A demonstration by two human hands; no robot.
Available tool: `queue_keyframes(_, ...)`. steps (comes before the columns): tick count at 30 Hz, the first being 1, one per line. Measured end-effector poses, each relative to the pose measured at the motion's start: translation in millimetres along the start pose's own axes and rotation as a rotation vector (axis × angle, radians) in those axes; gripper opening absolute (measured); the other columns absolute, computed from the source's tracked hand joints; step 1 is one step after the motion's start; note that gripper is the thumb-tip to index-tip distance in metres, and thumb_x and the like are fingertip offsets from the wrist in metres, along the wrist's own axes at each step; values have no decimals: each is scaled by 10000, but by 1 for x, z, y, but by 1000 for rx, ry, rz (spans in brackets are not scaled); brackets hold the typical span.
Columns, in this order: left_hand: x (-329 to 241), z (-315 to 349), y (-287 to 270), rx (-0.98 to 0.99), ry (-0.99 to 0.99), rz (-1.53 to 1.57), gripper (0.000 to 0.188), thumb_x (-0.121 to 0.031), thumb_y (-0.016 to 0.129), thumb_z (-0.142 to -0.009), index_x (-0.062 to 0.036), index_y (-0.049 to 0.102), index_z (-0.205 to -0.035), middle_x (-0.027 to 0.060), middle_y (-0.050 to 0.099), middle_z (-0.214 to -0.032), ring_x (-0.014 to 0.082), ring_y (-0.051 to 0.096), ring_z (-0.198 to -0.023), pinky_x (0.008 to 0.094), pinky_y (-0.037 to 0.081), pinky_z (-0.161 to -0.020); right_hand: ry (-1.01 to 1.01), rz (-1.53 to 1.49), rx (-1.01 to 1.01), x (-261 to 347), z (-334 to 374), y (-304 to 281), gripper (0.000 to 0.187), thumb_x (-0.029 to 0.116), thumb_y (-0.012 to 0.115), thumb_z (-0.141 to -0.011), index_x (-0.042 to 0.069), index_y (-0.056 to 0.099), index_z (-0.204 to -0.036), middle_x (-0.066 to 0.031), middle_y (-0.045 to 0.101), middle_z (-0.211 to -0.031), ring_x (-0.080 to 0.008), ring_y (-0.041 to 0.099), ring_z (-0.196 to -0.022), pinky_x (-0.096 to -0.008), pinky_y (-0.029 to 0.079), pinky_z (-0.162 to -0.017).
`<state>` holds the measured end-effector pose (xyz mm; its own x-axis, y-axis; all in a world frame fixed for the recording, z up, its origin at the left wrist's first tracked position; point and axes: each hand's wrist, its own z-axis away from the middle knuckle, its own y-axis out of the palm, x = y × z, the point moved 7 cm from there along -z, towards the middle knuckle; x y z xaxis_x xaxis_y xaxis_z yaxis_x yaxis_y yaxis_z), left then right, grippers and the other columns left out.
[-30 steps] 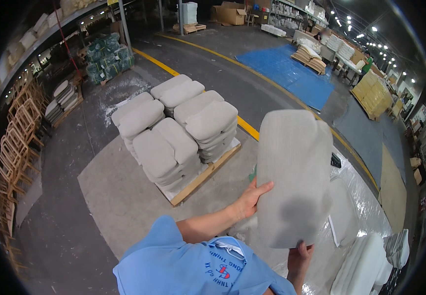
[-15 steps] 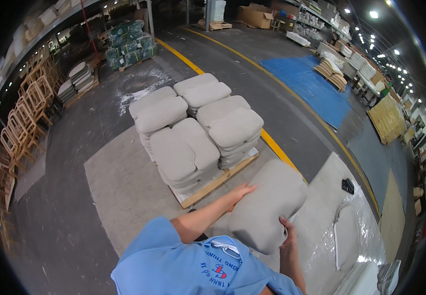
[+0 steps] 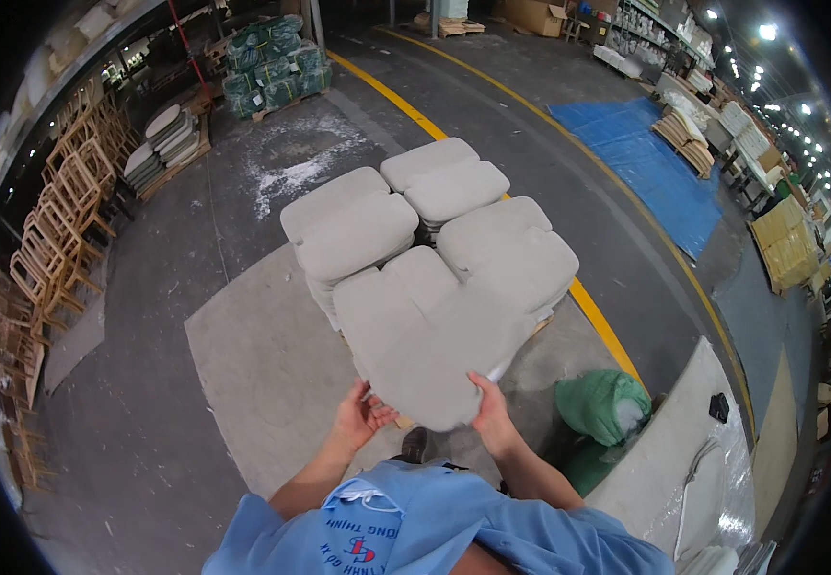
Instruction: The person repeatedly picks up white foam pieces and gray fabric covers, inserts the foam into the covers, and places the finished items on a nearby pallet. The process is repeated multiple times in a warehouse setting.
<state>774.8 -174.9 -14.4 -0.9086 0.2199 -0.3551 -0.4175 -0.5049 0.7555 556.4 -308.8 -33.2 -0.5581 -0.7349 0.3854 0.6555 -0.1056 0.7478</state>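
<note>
A grey seat cushion (image 3: 439, 359) is in front of me, its far part over the near stacks. My right hand (image 3: 490, 414) grips its near right edge, thumb on top. At its near left edge is my left hand (image 3: 360, 420), fingers curled against the rim. Beyond are stacks of like grey cushions: a near left stack (image 3: 387, 292), a near right stack (image 3: 507, 249), a far left stack (image 3: 348, 220) and a far right stack (image 3: 444, 177). The held cushion mostly hides the wooden pallet under them.
A green sack (image 3: 600, 407) stands on my right beside a plastic-covered work table (image 3: 660, 460), which bears a small black object (image 3: 718, 407). Wooden chair frames (image 3: 61, 240) line the left. Green wrapped bundles (image 3: 277, 67) and a blue sheet (image 3: 641, 158) lie farther off.
The cushion has moved left from beside the table to over the near stacks, now lying flatter. Both hands went with it, and my view turned, bringing the green sack into sight.
</note>
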Motion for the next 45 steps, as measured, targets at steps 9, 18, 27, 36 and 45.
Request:
queue_keyframes(9,-81,4,-78,-386,62,-138,538,-410,597,-1047,-152,417,-1484,191,594,-1357,470,645,-1164,577,575,-915,233,793,-80,-45,-64,-15,853,462,750,-961,148,309,-1620,-153,499,-1496,-359,610,-1190,-526,530,-925)
queue_keyframes(18,-96,-107,-77,-495,-190,-353,726,-402,667,-1009,-160,277,-1571,176,493,-1487,471,597,-1201,591,542,-957,384,748,-667,-21,137,-199,338,321,706,-1007,97,629,-1248,-44,666,-1009,-190,685,-819,-345,524,-636)
queue_keyframes(27,-134,-215,-59,-752,-44,-161,634,-335,733,-970,-108,417,-1470,158,367,-1587,462,488,-1329,625,484,-1029,335,700,-896,-28,247,-189,491,287,716,-1005,-23,573,-1358,-152,717,-1160,-218,711,-867,-381,585,-712)
queue_keyframes(36,-145,-219,-33,-650,141,-494,642,-163,704,-953,-77,407,-1516,138,509,-1450,345,585,-1221,553,560,-872,316,822,-778,-48,219,-188,525,353,716,-993,-6,613,-1362,-95,732,-1056,-171,700,-840,-348,576,-719)
queue_keyframes(45,-19,-171,-31,-533,-99,-1302,434,-375,604,-1011,-30,668,-1266,129,717,-1106,232,695,-928,366,559,-787,-37,784,-922,-27,229,-211,482,401,696,-968,61,685,-1308,-131,751,-1040,-198,728,-842,-376,590,-711)
